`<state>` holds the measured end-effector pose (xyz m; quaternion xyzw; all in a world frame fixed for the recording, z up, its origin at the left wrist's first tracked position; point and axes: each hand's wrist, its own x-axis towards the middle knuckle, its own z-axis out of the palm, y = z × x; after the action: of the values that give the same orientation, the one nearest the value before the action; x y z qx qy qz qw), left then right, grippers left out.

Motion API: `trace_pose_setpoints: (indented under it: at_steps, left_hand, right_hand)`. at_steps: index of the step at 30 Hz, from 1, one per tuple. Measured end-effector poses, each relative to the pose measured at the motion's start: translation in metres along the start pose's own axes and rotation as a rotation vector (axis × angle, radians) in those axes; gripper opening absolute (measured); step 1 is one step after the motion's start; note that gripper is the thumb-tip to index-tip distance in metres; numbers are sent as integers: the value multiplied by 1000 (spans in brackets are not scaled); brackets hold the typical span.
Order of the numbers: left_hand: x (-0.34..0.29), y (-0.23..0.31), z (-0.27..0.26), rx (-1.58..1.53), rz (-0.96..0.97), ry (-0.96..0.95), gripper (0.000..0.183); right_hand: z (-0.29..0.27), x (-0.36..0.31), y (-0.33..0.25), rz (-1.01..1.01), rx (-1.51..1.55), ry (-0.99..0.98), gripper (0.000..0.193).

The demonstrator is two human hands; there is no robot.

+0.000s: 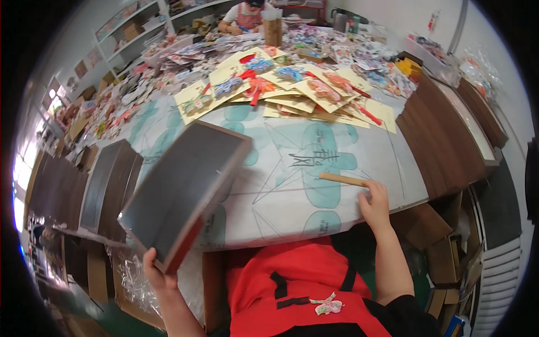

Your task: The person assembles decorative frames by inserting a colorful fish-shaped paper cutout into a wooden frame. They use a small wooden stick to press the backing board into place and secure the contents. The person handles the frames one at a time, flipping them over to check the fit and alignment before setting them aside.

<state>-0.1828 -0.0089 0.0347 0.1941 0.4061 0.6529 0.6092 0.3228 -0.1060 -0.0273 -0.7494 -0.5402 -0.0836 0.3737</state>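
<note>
My left hand (160,271) grips the lower corner of a rectangular frame (182,177) with a dark grey flat face and brown sides. The frame is tilted, raised over the left part of the covered table (269,219). A short light-brown wooden stick (341,179) lies in the closed fingers of my right hand (375,206). That stick points left above the printed white and teal table cover. Beyond both hands, several cream cards (297,104) with colourful figures and red tassels are heaped up.
Stacked brown frames stand to the right (443,132) and more frames to the left (106,185). Loose colourful pieces (348,48) cover the far table, where another person (247,19) works. Cardboard boxes (426,224) sit below the table's right edge.
</note>
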Motion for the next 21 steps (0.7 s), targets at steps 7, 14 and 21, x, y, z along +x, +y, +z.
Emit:
trace_pose_setpoints:
  at_steps: [7,14,21]
  left_hand:
    - [9,-66,-7,49,-331,-224,48]
    - [27,-72,-4,264,-389,-306,45]
    - [43,-69,10,672,-101,-344,42]
  right_hand:
    - [-16,18,83,403,-434,51,37]
    - [-33,31,131,599,-535,-139,24]
    - [-43,30,144,613,-663,-175,22]
